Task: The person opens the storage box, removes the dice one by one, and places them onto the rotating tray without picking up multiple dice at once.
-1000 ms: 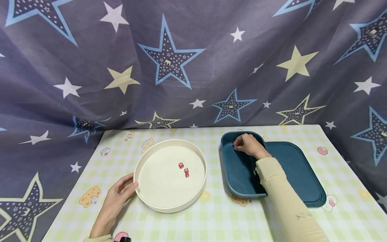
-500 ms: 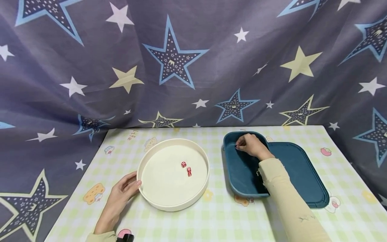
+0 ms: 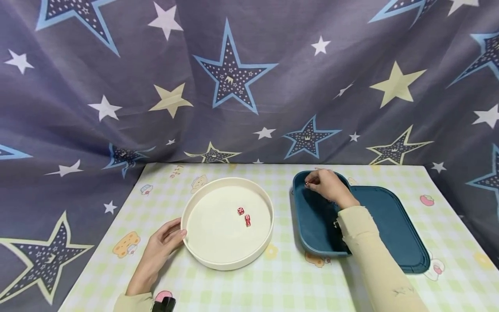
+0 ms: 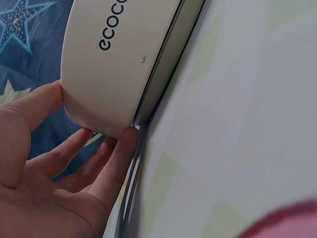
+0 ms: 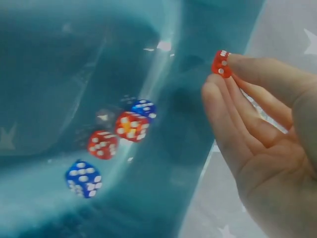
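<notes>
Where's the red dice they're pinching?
In the head view, the red die is pinched in the right hand, near the far left corner of the blue box, right of the white tray.

The counter [image 3: 292, 288] before me wears a pale green-and-white checked cloth [image 3: 218, 292], dotted with small cartoon prints [image 3: 126, 244]. Beyond its far edge I face a creased purplish-grey curtain [image 3: 296, 97] with blue-edged, yellow and white stars [image 3: 397, 84], wrapping left and right too.

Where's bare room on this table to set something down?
The tablecloth is bare between the white tray and blue container, and, closer in, between both sleeves. Crowded: the container, with dice near the right hand, and the tray's edge by the left hand.
</notes>
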Demonstrator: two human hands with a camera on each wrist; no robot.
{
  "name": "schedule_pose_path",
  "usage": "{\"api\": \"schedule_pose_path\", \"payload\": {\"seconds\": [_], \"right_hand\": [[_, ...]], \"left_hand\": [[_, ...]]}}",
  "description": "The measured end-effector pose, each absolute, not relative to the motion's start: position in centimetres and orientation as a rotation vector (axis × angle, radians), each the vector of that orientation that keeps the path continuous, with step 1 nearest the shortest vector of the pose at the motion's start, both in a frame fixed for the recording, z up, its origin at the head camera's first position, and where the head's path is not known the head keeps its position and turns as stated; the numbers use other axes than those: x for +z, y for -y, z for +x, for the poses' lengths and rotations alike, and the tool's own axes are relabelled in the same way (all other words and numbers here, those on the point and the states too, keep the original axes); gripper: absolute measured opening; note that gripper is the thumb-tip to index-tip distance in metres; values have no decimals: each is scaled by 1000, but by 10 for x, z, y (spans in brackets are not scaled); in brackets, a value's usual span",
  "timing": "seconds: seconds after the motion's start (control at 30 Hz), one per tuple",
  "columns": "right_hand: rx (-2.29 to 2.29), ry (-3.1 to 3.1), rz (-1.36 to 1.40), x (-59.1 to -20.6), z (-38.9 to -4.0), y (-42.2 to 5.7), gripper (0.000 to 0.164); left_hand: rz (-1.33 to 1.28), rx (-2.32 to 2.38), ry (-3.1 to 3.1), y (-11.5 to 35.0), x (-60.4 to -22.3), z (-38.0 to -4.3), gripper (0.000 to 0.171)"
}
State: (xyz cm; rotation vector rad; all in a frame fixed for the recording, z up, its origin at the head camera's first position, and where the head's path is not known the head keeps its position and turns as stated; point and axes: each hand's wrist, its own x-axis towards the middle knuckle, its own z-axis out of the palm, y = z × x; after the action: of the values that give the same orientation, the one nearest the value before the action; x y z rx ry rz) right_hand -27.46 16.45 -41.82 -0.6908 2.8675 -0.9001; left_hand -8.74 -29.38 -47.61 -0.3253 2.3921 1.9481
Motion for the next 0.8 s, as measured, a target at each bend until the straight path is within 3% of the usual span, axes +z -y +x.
{"api": "schedule_pose_path", "payload": {"seconds": [0.5, 0.8], "right_hand": [[-1047, -2905, -742, -400, -257, -164, 15], [-1078, -2858, -892, -385, -256, -122, 14]], "left_hand": [[-203, 1945, -2377, 285, -479, -104, 63], [-320, 1917, -2414, 294, -478, -89, 63]]}}
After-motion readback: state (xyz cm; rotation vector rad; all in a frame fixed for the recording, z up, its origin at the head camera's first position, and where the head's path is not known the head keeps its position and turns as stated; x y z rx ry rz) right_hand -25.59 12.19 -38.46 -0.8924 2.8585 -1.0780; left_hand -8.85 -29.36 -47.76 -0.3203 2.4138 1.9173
